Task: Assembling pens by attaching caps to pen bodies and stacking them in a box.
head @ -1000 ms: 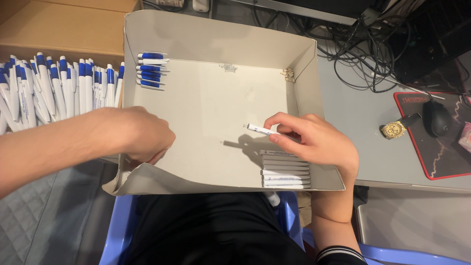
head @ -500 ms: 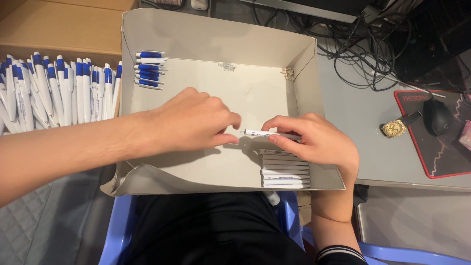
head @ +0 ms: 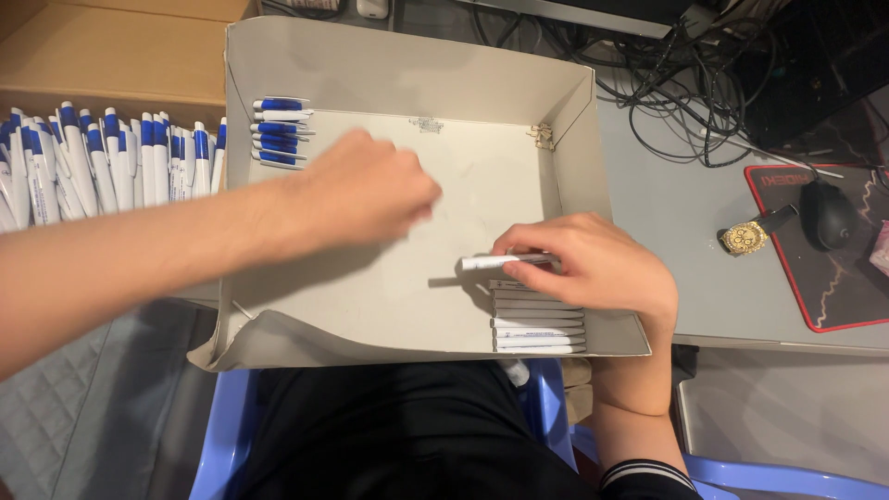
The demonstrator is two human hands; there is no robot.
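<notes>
White pen (head: 507, 262), w/ white pens stacked (head: 538, 319) below it. Pale grey-beige box (head: 407, 65). Blue-and-white pens (head: 281, 130) at its far corner; same colours in the brown carton (head: 102, 56). Gold watch (head: 743, 238), black mouse (head: 830, 212), black mat w/ red edge (head: 815, 296), blue chair (head: 231, 435).
</notes>
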